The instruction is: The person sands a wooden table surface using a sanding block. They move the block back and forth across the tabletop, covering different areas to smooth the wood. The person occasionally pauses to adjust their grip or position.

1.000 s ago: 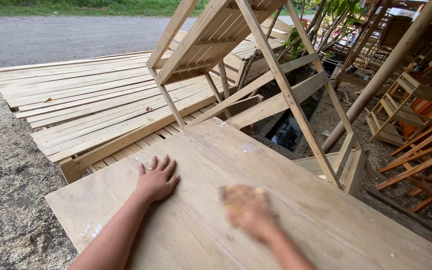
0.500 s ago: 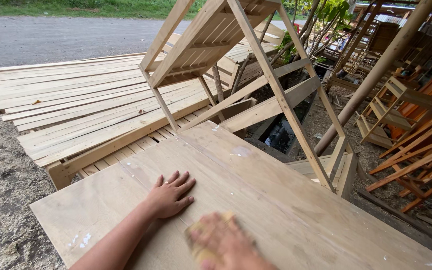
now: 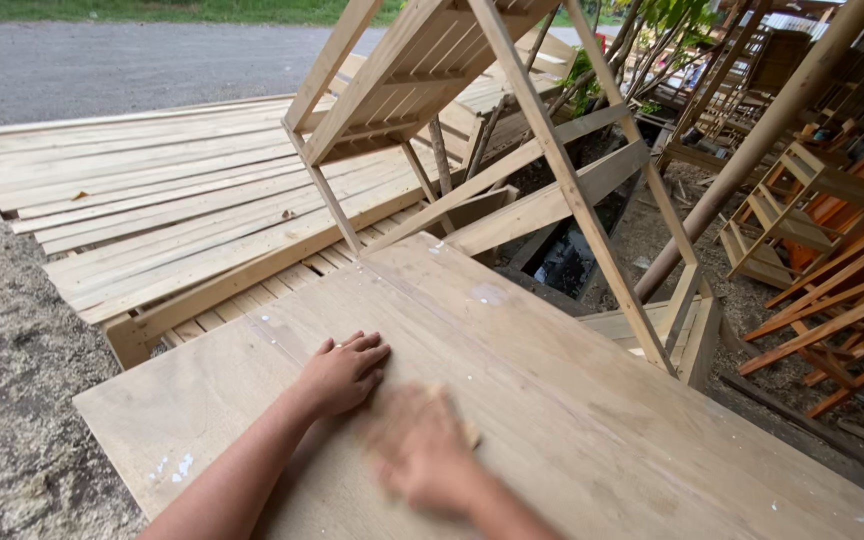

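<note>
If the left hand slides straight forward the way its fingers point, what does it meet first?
The left hand lies flat on the wooden panel, fingers pointing up and right. Only bare panel lies ahead; past its edge, probably the leaning wooden frame, though depth is unclear.

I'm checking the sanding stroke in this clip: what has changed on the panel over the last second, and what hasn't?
The right hand, blurred with motion, has slid back across the wooden panel toward the person, then out again to beside the left hand; a small pale piece shows under its fingers, too blurred to identify. The left hand stays pressed flat on the panel. The folding wooden frame and the stacked planks are unmoved.
</note>
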{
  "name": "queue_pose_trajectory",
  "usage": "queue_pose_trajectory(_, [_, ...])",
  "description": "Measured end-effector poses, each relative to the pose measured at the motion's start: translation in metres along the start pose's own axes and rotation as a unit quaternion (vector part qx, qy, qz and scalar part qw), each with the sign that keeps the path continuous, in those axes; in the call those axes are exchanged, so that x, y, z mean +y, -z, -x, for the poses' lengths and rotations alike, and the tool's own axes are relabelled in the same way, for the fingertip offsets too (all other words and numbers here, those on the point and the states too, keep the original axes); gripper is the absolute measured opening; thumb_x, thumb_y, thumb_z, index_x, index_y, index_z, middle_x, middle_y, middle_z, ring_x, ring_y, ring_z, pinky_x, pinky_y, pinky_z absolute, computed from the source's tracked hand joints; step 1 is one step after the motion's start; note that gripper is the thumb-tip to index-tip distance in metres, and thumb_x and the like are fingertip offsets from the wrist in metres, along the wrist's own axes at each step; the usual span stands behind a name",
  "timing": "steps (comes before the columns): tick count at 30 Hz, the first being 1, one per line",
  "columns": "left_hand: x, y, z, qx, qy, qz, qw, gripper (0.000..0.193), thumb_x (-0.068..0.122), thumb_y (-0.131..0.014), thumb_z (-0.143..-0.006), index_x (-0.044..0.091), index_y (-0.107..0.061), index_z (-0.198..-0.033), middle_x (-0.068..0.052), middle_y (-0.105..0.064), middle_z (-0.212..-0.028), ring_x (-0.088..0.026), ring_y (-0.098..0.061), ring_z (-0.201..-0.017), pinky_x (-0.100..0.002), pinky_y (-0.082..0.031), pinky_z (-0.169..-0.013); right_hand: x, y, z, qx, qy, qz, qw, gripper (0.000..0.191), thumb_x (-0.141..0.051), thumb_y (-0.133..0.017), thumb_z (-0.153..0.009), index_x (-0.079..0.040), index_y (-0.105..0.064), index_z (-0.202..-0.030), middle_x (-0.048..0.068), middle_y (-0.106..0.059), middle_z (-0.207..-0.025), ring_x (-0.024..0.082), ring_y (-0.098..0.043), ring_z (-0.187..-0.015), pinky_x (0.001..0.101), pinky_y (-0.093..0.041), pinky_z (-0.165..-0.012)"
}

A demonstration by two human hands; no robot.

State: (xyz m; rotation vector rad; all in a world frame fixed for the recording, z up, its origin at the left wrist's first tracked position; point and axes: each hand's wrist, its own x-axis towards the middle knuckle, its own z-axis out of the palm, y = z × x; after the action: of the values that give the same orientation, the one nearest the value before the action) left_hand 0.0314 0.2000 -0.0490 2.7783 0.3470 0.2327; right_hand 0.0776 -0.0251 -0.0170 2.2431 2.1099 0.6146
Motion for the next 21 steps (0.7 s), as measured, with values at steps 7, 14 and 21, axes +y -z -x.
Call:
queue_pose_trajectory(7, [0.009,0.025,0.029,-0.060,0.067,0.006,0.996,0.051,0.041,-0.051,-0.099,0.028,-0.050,-0.148,-0.001,-0.025,-0.168,-0.027,-0.020,-0.156,-0.061,-0.020,-0.123,0.037,0.012,0.038,-0.214,-0.186,-0.177,0.942,0.064,-0.063,-0.039,-0.094,-0.034,-0.050,-0.151,-0.004,-0.042,-0.165,0.020,-0.038,-0.153,0.0425,-0.027,-0.128])
queue_pose_trajectory(14, [0.001,0.046,0.130,-0.066,0.160,-0.067,0.983,0.060,0.049,-0.044,-0.099,0.034,-0.032,-0.157,0.002,-0.015,-0.170,-0.025,-0.011,-0.158,-0.061,-0.013,-0.123,0.055,-0.032,-0.007,-0.163,-0.310,-0.101,0.931,0.080,-0.059,-0.033,-0.106,-0.009,-0.008,-0.163,0.013,0.000,-0.171,0.030,0.001,-0.156,0.0511,-0.005,-0.123])
queue_pose_trajectory(21, [-0.008,0.035,0.154,0.050,0.204,-0.055,0.976,0.056,0.043,-0.033,-0.101,0.033,-0.036,-0.156,0.005,-0.023,-0.169,-0.021,-0.016,-0.158,-0.054,-0.012,-0.126,-0.100,-0.004,-0.020,-0.210,-0.047,-0.221,0.951,0.065,-0.052,-0.039,-0.100,-0.023,-0.031,-0.158,0.008,-0.006,-0.174,0.032,0.003,-0.158,0.0559,0.003,-0.123])
